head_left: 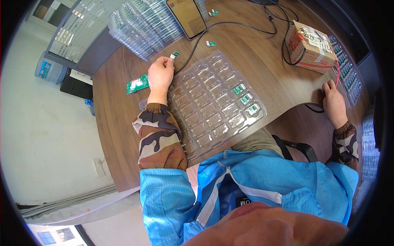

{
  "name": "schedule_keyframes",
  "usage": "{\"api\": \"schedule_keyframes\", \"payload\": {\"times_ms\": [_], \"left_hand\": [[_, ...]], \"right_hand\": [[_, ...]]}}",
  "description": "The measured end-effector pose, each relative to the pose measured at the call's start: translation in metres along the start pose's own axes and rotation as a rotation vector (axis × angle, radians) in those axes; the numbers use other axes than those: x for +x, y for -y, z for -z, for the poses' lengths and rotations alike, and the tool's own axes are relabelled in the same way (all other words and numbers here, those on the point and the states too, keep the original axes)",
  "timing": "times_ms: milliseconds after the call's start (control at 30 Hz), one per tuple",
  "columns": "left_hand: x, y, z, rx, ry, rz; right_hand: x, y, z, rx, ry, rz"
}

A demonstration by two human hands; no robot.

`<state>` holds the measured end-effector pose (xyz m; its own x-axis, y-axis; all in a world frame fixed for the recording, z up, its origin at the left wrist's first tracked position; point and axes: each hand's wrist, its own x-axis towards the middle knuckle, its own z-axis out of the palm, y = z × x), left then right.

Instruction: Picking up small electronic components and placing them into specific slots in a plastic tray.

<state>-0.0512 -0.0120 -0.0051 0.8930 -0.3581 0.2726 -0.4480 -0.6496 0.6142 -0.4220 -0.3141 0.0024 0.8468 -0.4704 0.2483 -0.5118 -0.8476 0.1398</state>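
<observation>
Above the tabletop [262, 53], a small green board [175, 53] hung by a fingertip grip

The left hand [161, 74] pinched the board by one end between thumb and finger, the gap narrow, near the far-left part of the clear plastic tray [203, 100]. With so little of it gripped, a slight twist could have let it fall. A black cable [230, 23] curved close by that hand; a knuckle catching it might have jolted the pinch. A larger green board [137, 85] lay just beside the wrist, where a careless sweep could have pushed it. Three seated boards [246, 99] sat in the tray's right-hand side; the tray looked thin, so a knock might have unseated them. The right hand [334, 104] was near red wires [338, 73] by the cardboard box [310, 47]; whether its fingers held anything, I could not tell. If they did grip a wire, a pull might have strained it.
</observation>
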Motion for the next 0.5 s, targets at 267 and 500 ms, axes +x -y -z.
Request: {"api": "schedule_keyframes", "payload": {"times_ms": [267,500], "left_hand": [[0.001,0.000,0.000,-0.012,0.012,-0.001],[0.003,0.002,-0.002,-0.009,-0.004,-0.008]], "right_hand": [[-0.001,0.000,0.006,-0.017,0.049,-0.009],[-0.002,-0.008,-0.002,-0.010,0.014,0.109]]}}
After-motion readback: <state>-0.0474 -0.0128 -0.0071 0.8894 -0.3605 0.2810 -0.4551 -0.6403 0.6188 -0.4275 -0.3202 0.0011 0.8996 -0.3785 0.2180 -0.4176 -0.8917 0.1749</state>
